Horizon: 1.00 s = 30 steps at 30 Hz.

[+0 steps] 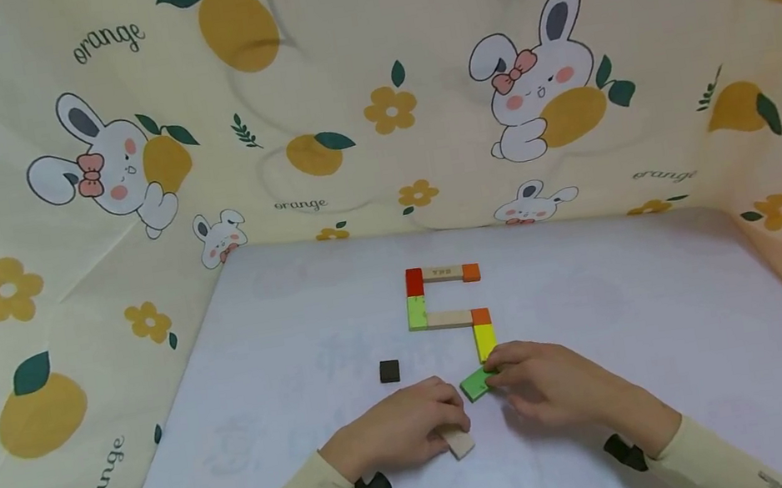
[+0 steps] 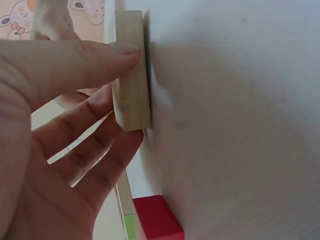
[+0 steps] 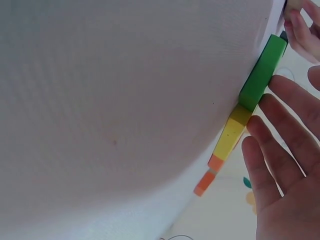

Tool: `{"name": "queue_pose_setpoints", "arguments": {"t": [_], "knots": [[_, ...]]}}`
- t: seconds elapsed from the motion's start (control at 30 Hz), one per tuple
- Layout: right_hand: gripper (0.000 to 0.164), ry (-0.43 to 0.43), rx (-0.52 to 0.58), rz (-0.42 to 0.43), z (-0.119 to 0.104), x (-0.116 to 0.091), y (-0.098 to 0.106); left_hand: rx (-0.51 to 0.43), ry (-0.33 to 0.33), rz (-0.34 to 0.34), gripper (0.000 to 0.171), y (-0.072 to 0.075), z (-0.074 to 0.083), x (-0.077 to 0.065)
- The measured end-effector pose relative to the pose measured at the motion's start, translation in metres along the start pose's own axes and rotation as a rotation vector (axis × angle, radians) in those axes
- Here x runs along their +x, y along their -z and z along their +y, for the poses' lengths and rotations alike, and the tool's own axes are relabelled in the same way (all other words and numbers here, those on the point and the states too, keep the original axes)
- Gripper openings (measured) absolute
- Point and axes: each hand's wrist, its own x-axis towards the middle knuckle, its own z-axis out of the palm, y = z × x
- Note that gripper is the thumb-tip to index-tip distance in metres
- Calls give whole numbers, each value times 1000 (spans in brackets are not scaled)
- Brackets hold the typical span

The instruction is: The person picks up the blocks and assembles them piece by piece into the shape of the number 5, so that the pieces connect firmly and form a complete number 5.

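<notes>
My left hand (image 1: 417, 421) pinches a plain wooden block (image 2: 132, 75) between thumb and fingertips, close over the white table. To its right, my right hand (image 1: 552, 384) has its fingers extended, with fingertips (image 3: 275, 82) against the side of a green block (image 1: 476, 384). That green block lies slanted, one end at the near end of a yellow block (image 1: 485, 342). The yellow block joins a flat outline of blocks: an orange one (image 1: 481, 316), a wooden one (image 1: 449, 319), a light green one (image 1: 417, 312) and a red one (image 1: 414, 282).
Across the outline's far side run another wooden block (image 1: 443, 273) and an orange block (image 1: 470, 272). A dark square block (image 1: 390, 371) lies left of the outline. Low in the left wrist view is a red block face (image 2: 157, 217). Printed cloth (image 1: 339, 100) hangs behind the white table (image 1: 281, 319).
</notes>
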Motion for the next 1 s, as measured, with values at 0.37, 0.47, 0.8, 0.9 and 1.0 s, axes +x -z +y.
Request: {"name": "queue_pose_setpoints", "arguments": {"t": [0.37,0.47,0.8,0.9,1.0], "knots": [[32,-20,1,-12,-2,-1,1,2,85,52,27,16,-4,0],[32,-12,-3,-7,-2,0,1,4,104,65,29,21,-8,1],[30,5,-16,2,0,1,1,-13,184,79,27,24,-15,13],[29,5,-5,5,0,1,1,-16,205,66,27,22,-18,15],[28,6,4,4,0,1,1,-13,216,58,26,20,-22,17]]}}
